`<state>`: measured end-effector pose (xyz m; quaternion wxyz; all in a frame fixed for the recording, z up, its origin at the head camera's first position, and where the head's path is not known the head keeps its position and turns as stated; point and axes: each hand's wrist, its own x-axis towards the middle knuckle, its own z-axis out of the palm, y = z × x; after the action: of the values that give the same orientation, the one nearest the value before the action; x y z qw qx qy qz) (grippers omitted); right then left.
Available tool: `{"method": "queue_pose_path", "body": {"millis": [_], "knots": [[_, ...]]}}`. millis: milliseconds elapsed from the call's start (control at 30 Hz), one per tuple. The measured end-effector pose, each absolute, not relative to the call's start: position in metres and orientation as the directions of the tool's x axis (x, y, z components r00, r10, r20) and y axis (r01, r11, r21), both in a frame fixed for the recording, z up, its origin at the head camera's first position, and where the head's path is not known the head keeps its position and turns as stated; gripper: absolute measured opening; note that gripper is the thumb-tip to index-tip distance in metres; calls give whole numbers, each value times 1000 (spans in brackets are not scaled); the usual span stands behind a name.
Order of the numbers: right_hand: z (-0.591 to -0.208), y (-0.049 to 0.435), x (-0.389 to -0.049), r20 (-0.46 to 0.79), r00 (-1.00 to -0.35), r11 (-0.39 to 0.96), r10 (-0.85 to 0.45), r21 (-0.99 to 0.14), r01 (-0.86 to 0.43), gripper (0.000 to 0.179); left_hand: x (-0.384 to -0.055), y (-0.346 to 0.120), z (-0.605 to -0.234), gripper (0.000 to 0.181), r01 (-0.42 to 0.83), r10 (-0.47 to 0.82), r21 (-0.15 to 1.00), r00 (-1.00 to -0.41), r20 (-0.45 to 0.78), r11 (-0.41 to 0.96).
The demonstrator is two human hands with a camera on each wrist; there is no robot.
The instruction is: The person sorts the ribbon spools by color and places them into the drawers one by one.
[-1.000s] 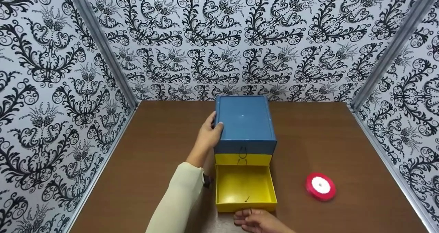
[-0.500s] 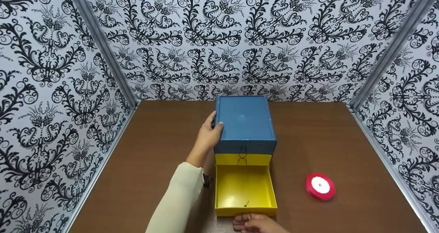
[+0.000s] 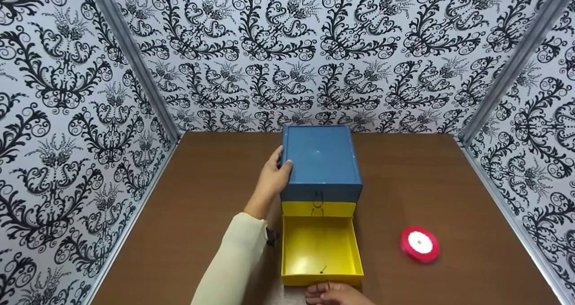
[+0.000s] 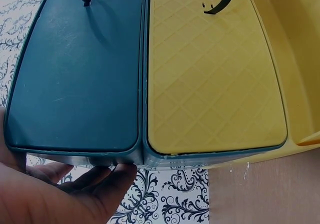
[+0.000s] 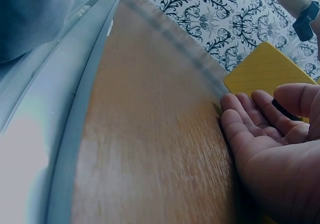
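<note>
A small drawer cabinet with a blue top (image 3: 321,154) stands mid-table. My left hand (image 3: 273,177) grips its left side, thumb at the top edge and fingers along the side wall. The bottom yellow drawer (image 3: 314,246) is pulled far out, with a bare inside. At its front, my right hand (image 3: 338,294) has curled fingers and holds the black loop handle (image 5: 284,109), which shows between thumb and fingers in the right wrist view. Above, the blue drawer front (image 4: 75,79) and the yellow drawer front (image 4: 210,84) are closed, each with a black loop.
A red ribbon spool (image 3: 420,244) with a white centre lies on the brown table (image 3: 215,183), right of the drawer. Patterned walls (image 3: 287,53) enclose the back and both sides, with grey metal strips (image 3: 134,58) at the corners.
The bottom drawer has slid a little farther out towards me, with my right hand moving back at its front. My left hand and the cabinet have stayed in place.
</note>
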<state>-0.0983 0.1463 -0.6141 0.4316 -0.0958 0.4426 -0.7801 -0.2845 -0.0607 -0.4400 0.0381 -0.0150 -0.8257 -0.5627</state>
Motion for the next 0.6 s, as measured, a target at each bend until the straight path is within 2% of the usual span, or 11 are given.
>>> {"method": "queue_pose_path", "body": {"millis": [167,433,600], "knots": [[-614,146,-96,-233,-638,-226,-734,-802,553,31,-285,-61,-441,55,71,-15,923,-996,83,379],[-612,147,-96,-236,-648,-167,-724,-852,497,30,-285,-61,-441,55,70,-5,935,-997,76,349],[-610,151,-95,-264,-615,-69,-743,-884,462,35,-285,-60,-439,55,61,1,950,-998,64,308]]}}
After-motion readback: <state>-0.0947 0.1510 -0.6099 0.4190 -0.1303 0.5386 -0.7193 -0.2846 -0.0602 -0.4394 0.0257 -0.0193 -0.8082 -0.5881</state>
